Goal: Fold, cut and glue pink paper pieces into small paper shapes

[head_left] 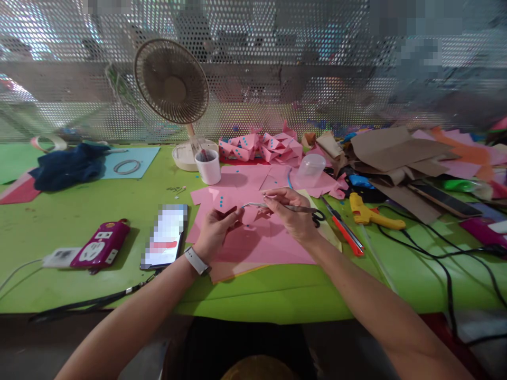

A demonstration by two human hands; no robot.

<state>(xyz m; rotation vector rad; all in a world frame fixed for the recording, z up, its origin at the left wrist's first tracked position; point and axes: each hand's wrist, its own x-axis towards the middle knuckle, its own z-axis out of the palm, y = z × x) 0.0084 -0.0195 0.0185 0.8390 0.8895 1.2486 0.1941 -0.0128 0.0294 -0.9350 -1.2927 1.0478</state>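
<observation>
Dotted pink paper at the left grip, bent metal tool in the right

I have the small folded pink paper piece with blue dots (217, 197) at the left hand (213, 232), standing up just behind its fingers. The left grip is closed, thumb against the fingers, and looks clamped on that paper's lower edge, though the fingers hide the contact itself. The left forearm reaches in from the lower left, a pale-banded wristwatch (196, 260) at the wrist, with the thumb turned toward the middle.

From the lower right I see the other forearm angle in; the right hand (292, 214) is bent at the knuckles, its grip pinched on a slim silver metal tool with a bent tip (255, 204). The tool lies nearly level, its tip by the left thumb; I cannot tell whether they touch.

Under both hands spread flat pink paper sheets (261, 248) on the bright green table (253, 301). Behind them I make out a white plastic cup (208, 169), a heap of dotted pink folded paper (241, 149) and a clear plastic cup (311, 170). Right of the right hand lie a red-handled cutter (347, 235) and a yellow glue gun (362, 212); left of the left hand, a phone with a lit screen (166, 235). A round beige fan (170, 87) stands farther back.
</observation>
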